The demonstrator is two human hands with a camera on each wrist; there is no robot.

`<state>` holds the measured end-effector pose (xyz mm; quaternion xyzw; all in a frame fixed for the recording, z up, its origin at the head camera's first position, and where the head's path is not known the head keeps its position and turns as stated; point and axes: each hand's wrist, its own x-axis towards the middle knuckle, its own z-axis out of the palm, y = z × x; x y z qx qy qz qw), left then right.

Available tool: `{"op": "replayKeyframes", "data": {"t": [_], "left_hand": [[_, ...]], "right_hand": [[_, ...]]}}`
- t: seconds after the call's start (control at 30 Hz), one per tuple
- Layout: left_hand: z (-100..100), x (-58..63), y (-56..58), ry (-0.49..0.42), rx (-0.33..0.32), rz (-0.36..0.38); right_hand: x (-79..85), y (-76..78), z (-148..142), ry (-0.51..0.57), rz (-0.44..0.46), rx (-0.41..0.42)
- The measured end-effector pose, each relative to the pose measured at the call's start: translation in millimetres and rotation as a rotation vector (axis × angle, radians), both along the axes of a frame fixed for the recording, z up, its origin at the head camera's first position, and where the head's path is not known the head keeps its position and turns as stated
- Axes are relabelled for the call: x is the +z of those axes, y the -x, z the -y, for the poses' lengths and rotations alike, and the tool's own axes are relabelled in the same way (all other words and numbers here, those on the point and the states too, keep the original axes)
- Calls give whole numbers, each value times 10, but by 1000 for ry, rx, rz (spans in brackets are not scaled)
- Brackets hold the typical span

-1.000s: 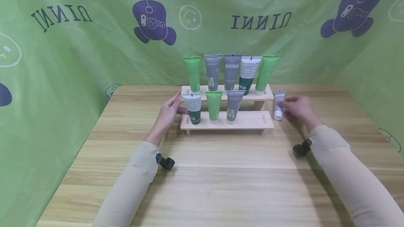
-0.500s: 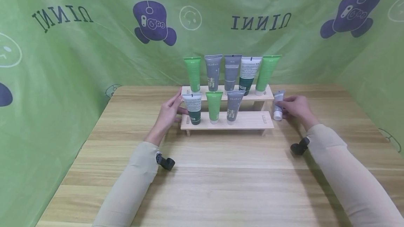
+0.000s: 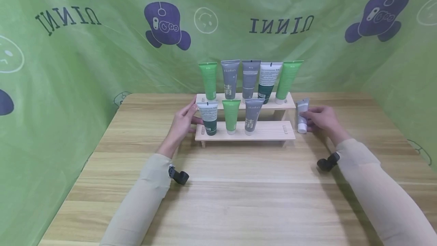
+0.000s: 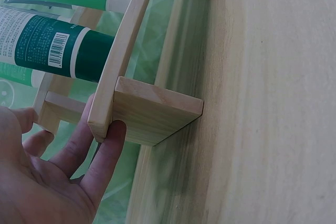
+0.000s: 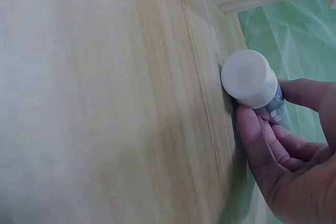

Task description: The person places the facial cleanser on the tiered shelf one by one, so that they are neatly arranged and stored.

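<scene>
On a two-tier pale wooden rack (image 3: pixel 273 130) stand several squeeze tubes, caps down. My left hand (image 3: pixel 184 120) is at the rack's left end; in the left wrist view, its fairly straight fingers (image 4: pixel 107 163) touch the end of the lower tier beside its leg, under a white and dark green tube (image 4: pixel 58 40). To the right of the rack, my right hand (image 3: pixel 321 119) pinches a small grey tube (image 3: pixel 302 115) between thumb and fingers. Its white cap (image 5: pixel 247 77) points toward me, close to the tabletop; whether it touches the wood I cannot tell.
Green, grey and white-green tubes fill the upper tier (image 3: pixel 235 97). The lower tier bears a white-green tube, a green tube (image 3: pixel 231 117) and a grey tube (image 3: pixel 253 117). A printed green curtain (image 3: pixel 225 44) hangs behind and beside the wooden table (image 3: pixel 232 196).
My right hand and the small grey tube have shifted slightly toward me. The left hand and the tubes on the rack stay where they were.
</scene>
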<state>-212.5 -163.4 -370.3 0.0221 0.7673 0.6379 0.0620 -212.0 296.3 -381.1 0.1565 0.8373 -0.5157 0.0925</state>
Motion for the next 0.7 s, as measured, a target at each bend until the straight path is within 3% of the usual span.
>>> {"op": "replayKeyframes", "data": {"t": [0.23,0.43,0.7], "left_hand": [[4,0,1,0,-6,-1],[14,1,8,1,-1,5],[9,-4,19,-11,-7,22]], "right_hand": [[18,-163,-8,72,-28,44],[38,-276,18,138,-45,23],[101,-487,48,148,-163,36]]}}
